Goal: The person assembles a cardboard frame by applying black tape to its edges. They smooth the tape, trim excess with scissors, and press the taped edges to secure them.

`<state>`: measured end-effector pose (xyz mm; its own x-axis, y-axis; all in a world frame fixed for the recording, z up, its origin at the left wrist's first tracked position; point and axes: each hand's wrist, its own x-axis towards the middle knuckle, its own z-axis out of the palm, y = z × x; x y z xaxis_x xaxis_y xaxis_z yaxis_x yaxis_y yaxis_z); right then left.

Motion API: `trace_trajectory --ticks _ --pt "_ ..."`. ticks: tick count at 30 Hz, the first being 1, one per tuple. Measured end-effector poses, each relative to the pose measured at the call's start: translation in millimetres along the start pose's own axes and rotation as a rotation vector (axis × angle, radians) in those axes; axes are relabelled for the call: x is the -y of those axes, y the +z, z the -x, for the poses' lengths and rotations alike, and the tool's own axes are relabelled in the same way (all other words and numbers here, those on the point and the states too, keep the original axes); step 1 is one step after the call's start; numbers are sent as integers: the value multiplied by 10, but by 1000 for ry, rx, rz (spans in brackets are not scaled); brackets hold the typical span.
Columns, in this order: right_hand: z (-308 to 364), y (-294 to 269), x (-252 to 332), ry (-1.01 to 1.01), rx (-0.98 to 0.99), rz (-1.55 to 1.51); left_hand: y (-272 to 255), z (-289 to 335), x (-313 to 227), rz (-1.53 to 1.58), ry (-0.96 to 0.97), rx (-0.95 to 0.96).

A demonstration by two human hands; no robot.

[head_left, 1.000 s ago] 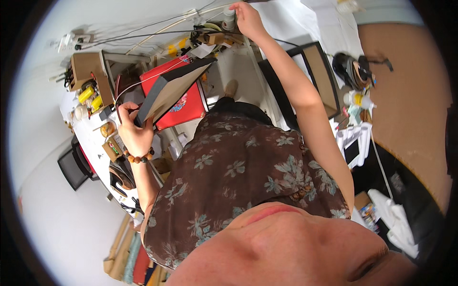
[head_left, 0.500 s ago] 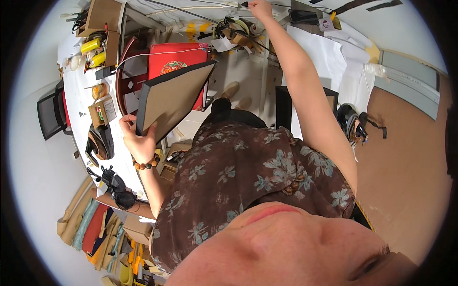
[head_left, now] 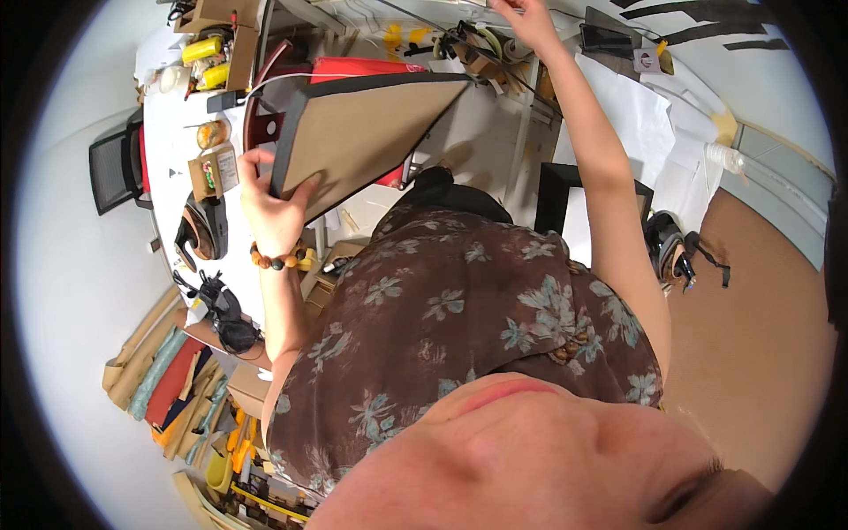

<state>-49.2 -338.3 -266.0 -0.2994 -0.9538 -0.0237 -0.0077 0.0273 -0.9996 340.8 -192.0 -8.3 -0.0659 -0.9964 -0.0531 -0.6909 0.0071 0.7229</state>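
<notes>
My left hand (head_left: 276, 208) grips the left edge of a flat beige panel (head_left: 362, 132) with a black border, thumb on the beige face and fingers round the outer side. The panel is held tilted, its far corner pointing right. My right hand (head_left: 530, 26) is stretched far out at the top edge of the view. Its fingers are bent together and partly cut off; what they hold there is not clear. Beneath the right forearm stands a black-framed piece (head_left: 555, 199), partly covered by the arm.
On the left a white-topped table (head_left: 168, 115) bears yellow rolls (head_left: 203, 50), a small open box (head_left: 208, 177) and a black cable bundle (head_left: 221, 305). A red-seated chair (head_left: 353, 66) stands behind the panel. White paper (head_left: 618, 106) covers a surface on the right.
The panel has swung up and to the right, now hiding more of the red chair. My right hand has shifted right and further out of the top of the view.
</notes>
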Motion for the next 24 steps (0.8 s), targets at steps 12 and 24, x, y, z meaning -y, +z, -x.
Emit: trace_trajectory --ticks 12,24 --pt "3529 -1394 1227 -450 -990 267 586 -399 -1076 82 506 516" --pt "6452 -1336 -1955 1094 -1304 744 1017 -700 -2105 162 991 468"
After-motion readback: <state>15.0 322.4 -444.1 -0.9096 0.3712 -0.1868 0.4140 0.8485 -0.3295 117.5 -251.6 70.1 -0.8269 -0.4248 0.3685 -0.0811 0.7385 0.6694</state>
